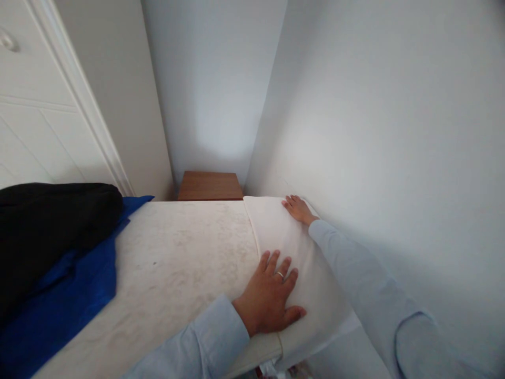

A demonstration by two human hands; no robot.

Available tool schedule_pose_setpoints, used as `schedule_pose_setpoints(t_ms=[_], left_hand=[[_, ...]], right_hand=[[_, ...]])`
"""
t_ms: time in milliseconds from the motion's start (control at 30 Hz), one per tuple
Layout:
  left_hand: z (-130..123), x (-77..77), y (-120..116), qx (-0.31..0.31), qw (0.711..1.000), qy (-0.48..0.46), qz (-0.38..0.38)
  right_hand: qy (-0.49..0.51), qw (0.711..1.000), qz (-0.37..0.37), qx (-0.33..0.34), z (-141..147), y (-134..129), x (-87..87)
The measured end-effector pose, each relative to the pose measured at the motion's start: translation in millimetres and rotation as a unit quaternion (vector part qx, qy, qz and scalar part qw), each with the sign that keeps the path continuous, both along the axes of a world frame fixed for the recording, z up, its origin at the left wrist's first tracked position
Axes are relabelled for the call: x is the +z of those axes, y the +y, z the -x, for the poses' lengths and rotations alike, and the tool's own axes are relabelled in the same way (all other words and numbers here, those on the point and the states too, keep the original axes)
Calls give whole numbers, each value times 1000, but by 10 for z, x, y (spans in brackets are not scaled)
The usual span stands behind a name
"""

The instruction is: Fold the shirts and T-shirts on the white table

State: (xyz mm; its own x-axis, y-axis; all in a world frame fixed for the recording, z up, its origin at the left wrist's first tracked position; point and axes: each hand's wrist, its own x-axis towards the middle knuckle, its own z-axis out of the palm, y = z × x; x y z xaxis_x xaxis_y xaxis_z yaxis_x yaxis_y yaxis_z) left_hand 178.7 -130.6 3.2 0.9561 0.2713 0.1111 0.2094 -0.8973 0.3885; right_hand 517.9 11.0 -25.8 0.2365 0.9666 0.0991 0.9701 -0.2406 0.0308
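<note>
A white fitted cloth (315, 284) covers the right end of a stained, pale mattress (177, 252). My left hand (272, 297), with a ring on one finger, lies palm down over the cloth's edge, its fingers spread. Farther back, my right hand (298, 209) rests flat on the cloth near the wall, fingers extended. Neither hand grips anything that I can see. The cloth hangs over the mattress's near side at the lower right.
A black cloth (55, 226) and a blue sheet (79, 295) lie on the left of the mattress. Behind it stands a brown wooden surface (211, 185). A white wardrobe (43, 105) is at left, a wall (374, 131) at right.
</note>
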Motion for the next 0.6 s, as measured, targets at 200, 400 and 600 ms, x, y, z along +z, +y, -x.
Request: schedule_pose_setpoints(t_ms=[200,400,600], left_hand=[[-10,2,-1,0,1000,3,8],[2,-9,-23,2,1000,-5,-6],[2,-19,-14,3,1000,-13,-16]], right_hand=[[5,1000,13,-12,-71,-3,-53],[10,1000,24,-6,-94,18,-38],[13,999,29,-6,-60,6,17]])
